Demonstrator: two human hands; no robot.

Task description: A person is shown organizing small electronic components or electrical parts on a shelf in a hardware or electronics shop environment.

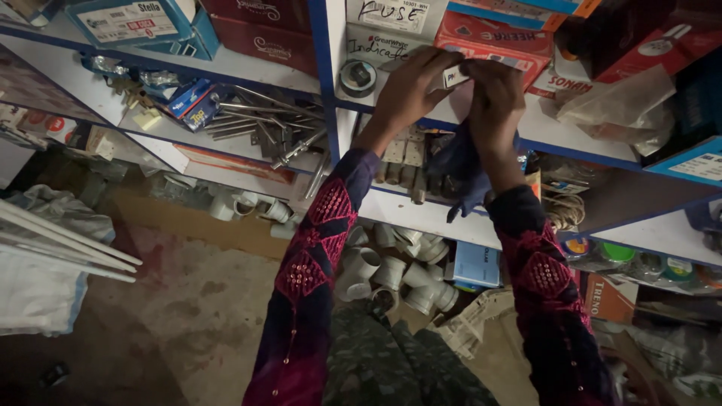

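Both arms, in dark sleeves with red sequin patterns, reach up to a white shelf with blue edging point(553, 139). My left hand point(410, 89) and my right hand point(492, 94) meet around a small white box-like item point(455, 76), each gripping an end of it. A dark blue cloth point(460, 169) hangs down under my right hand, and it looks tucked into that hand. A round roll of tape point(357, 77) lies on the shelf just left of my left hand.
Cardboard boxes point(496, 37) stand behind the hands. Metal rods and brackets point(271, 124) fill the shelf to the left. White plastic pipe fittings point(391, 274) are heaped below, with a blue box point(477, 265). White pipes point(60, 244) lean at the left over a dusty floor.
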